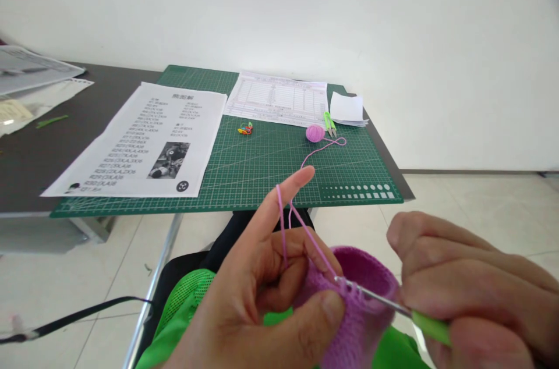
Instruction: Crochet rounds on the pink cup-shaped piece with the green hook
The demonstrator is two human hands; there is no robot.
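1. The left hand, lower centre of the frame, has its index finger raised and held away from the others, with pink-purple yarn looped around it. The thumb and bent fingers are closed on the near edge of the crocheted piece.
2. The right hand, lower right, is clenched around the green handle of the crochet hook, its fingers curled inward.
3. The crocheted piece is at the lower centre-right, between the hands. It is pink-purple, hollow and rounded, with its open rim facing up; the bottom of the frame cuts it off.
4. The hook's silver shaft slants from the right hand to the rim, its tip among the stitches beside the left thumb. A taut strand runs from there up towards the index finger.
5. Right of the upper centre, the yarn ball rests on the green cutting mat, near the green-handled snips. Small coloured stitch markers lie to its left, and the printed pattern sheet lies farther left.
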